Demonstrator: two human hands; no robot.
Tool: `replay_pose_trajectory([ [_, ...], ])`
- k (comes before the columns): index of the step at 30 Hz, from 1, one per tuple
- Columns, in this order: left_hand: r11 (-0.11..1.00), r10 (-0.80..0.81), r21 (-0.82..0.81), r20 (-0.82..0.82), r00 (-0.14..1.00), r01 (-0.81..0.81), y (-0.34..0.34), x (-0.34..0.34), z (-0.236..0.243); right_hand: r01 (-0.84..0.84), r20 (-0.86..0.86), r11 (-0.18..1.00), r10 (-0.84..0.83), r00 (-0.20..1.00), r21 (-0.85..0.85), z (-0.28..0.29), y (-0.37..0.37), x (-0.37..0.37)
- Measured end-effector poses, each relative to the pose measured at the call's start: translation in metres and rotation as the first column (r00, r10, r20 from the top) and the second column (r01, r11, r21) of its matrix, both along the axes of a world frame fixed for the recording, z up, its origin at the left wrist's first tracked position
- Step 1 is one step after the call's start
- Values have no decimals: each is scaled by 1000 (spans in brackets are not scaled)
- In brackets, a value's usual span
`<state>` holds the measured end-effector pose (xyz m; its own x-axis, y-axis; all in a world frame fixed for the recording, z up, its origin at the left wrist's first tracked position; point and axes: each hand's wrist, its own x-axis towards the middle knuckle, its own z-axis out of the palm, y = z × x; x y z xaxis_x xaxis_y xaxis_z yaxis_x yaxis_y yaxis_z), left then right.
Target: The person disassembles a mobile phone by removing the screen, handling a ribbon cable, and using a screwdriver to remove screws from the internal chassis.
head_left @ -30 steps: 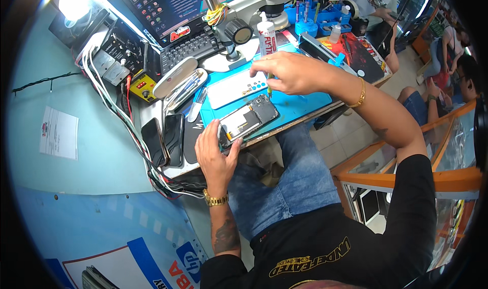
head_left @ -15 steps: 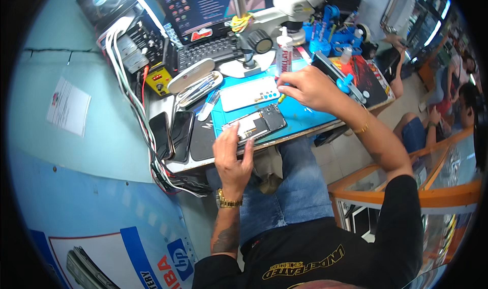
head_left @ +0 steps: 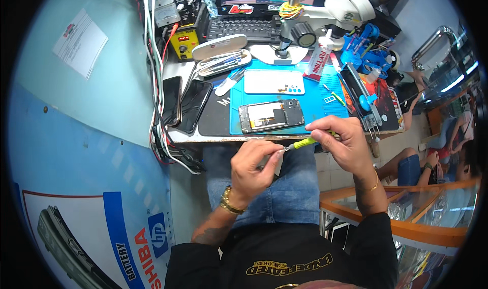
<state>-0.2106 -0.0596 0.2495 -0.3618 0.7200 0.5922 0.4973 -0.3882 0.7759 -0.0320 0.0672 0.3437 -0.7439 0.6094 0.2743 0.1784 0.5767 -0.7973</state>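
Observation:
Over my lap, just off the table edge, both hands meet at a slim yellow-green screwdriver (head_left: 305, 143). My right hand (head_left: 343, 142) is closed round its handle, with the shaft pointing left. At the metal tip, the thumb and forefinger of my left hand (head_left: 250, 169) are pinched together; whatever small thing they may hold is too small to make out. Beyond my hands an opened phone (head_left: 272, 115) lies on the blue work mat (head_left: 236, 106), its battery and inner parts showing. Behind it lies a white phone back cover (head_left: 267, 81) with camera holes at one end.
Two dark phones (head_left: 194, 105) lie at the left beside cables. An open case of tools (head_left: 223, 62), a microscope stand (head_left: 277, 52) and a laptop (head_left: 244, 29) stand behind. To the right are a glue tube (head_left: 318, 57), a clamp holder (head_left: 362, 98) and a blue tool rack (head_left: 358, 47).
Both hands have left the phone and come back over my lap. The screwdriver has moved from the phone's far right corner to my left fingertips. The view has shifted.

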Motion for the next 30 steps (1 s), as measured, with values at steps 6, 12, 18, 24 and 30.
replay_pose_trajectory([
  [6, 998, 14, -68, 250, 968, 3, -6, 18, -13, 94, 27, 985, -91, 996, -142, -3, -8, -4],
  [12, 993, -75, -52, 375, 924, 102, -17, 12, -14, -23, 32, 998, 25, 999, -57, -4, -13, -7],
  [18, 987, -23, -141, 362, 932, 79, -23, 0, 4, -84, 60, 996, 82, 995, 34, -1, -16, -9],
  [24, 987, 4, -161, 136, 991, 18, -31, -11, 9, -112, 95, 988, 102, 990, 106, 6, -21, -14],
  [30, 975, 71, -220, 258, 964, -13, -36, -6, 10, -37, 78, 998, 41, 996, -51, 0, -25, -22],
])
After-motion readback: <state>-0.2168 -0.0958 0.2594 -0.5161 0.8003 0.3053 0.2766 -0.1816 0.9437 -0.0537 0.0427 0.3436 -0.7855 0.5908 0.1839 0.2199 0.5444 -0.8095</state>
